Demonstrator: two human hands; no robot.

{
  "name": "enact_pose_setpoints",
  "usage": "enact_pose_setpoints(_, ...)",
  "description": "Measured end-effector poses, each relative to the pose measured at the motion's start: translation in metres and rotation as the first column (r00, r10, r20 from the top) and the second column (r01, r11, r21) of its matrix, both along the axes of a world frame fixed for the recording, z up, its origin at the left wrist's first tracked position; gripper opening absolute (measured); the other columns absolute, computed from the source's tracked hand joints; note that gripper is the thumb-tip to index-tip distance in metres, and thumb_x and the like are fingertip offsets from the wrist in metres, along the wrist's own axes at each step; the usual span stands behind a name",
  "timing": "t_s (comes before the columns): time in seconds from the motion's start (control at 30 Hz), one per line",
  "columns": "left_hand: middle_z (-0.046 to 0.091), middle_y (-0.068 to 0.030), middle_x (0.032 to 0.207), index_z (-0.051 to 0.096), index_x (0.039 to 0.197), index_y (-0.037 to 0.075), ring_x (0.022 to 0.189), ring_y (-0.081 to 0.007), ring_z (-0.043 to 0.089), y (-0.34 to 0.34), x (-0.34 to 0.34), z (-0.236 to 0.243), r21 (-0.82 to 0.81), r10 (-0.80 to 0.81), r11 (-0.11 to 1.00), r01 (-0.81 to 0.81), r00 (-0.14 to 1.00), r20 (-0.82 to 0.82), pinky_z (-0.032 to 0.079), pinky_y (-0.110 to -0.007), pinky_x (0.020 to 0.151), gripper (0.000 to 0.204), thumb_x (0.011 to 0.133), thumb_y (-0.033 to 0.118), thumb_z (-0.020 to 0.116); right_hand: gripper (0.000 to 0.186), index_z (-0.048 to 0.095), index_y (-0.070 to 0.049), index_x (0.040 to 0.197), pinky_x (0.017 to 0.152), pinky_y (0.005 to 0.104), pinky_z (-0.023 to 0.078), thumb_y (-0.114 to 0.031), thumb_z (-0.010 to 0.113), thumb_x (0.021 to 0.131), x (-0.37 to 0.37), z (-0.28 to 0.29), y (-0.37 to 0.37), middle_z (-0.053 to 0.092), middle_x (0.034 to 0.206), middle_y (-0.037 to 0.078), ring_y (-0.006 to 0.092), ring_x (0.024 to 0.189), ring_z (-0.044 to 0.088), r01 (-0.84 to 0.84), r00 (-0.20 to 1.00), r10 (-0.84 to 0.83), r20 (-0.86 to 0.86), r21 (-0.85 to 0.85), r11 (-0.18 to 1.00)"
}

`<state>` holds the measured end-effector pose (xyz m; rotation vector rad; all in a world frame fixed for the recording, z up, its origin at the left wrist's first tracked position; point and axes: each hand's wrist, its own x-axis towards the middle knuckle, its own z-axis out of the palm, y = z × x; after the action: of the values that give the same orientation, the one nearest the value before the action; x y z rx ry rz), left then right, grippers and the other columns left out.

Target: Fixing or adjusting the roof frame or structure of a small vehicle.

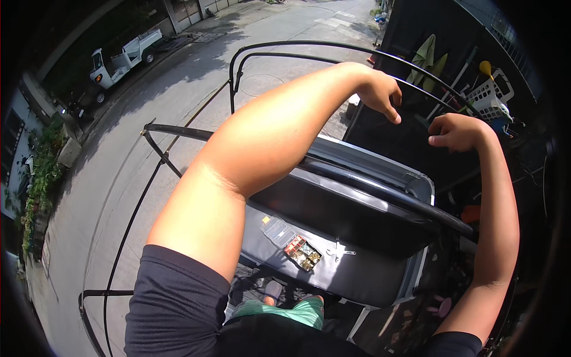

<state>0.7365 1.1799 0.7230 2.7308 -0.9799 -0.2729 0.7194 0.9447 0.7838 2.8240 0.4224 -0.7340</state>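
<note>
The one fisheye view looks steeply down and forward from head height, upright. Nearest are the arms (262,149), entering at seven and four o'clock, with the left hand (378,92) near two and the right hand (463,132) between two and three. The black padded surface (372,276) lies farther below at five; the street (196,89) recedes from ten to twelve.
</note>
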Motion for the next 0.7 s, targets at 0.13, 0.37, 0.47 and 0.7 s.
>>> enact_pose_setpoints(0.13, 0.054, -0.0242, 0.14, 0.054, 0.14, 0.005, 0.13, -0.0374, 0.053, -0.004, 0.001, 0.004, -0.153, -0.006, 0.988, 0.021, 0.995, 0.099, 0.042, -0.044, 0.109, 0.078, 0.086, 0.058, 0.068, 0.053, 0.056, -0.004, 0.136, 0.092, 0.0373, 0.052, -0.033, 0.067, 0.094, -0.003, 0.003, 0.011, 0.071, 0.106, 0.016, 0.0269, 0.101, 0.068, -0.201, 0.976, 0.178, 0.124, 0.212, 0.956)
enact_pose_setpoints(0.37, 0.047, -0.0239, 0.144, 0.057, 0.137, 0.006, 0.131, -0.0373, 0.049, -0.008, -0.002, 0.002, -0.193, -0.002, 0.98, 0.046, 0.976, 0.219, 0.041, -0.042, 0.11, 0.074, 0.084, 0.055, 0.071, 0.049, 0.054, -0.004, 0.13, 0.091, 0.0389, 0.05, -0.032, 0.07, 0.094, -0.017, -0.007, 0.027, 0.069, 0.106, 0.015, 0.0255, 0.1, 0.066, -0.327, 0.935, 0.355, 0.02, 0.439, 0.837)
enact_pose_setpoints(0.47, 0.054, -0.0237, 0.137, 0.06, 0.133, 0.006, 0.127, -0.0366, 0.053, -0.008, -0.005, 0.004, -0.18, -0.072, 0.977, 0.11, 0.976, 0.207, 0.044, -0.042, 0.106, 0.068, 0.085, 0.053, 0.072, 0.051, 0.057, -0.006, 0.133, 0.094, 0.0395, 0.05, -0.036, 0.068, 0.094, -0.017, -0.007, 0.028, 0.07, 0.107, 0.015, 0.0279, 0.103, 0.067, -0.287, 0.939, 0.331, -0.09, 0.326, 0.901)
enact_pose_setpoints(0.7, 0.07, -0.0152, 0.099, 0.075, 0.093, 0.004, 0.101, -0.0324, 0.067, -0.028, -0.037, 0.042, -0.439, -0.05, 0.792, 0.424, 0.762, 0.645, 0.051, -0.044, 0.087, 0.077, 0.082, 0.078, 0.055, 0.052, 0.056, -0.008, 0.137, 0.102, 0.0394, 0.049, -0.04, 0.065, 0.097, -0.017, -0.018, 0.025, 0.068, 0.12, 0.015, 0.0281, 0.113, 0.064, -0.311, 0.938, 0.342, -0.057, 0.297, 0.903)
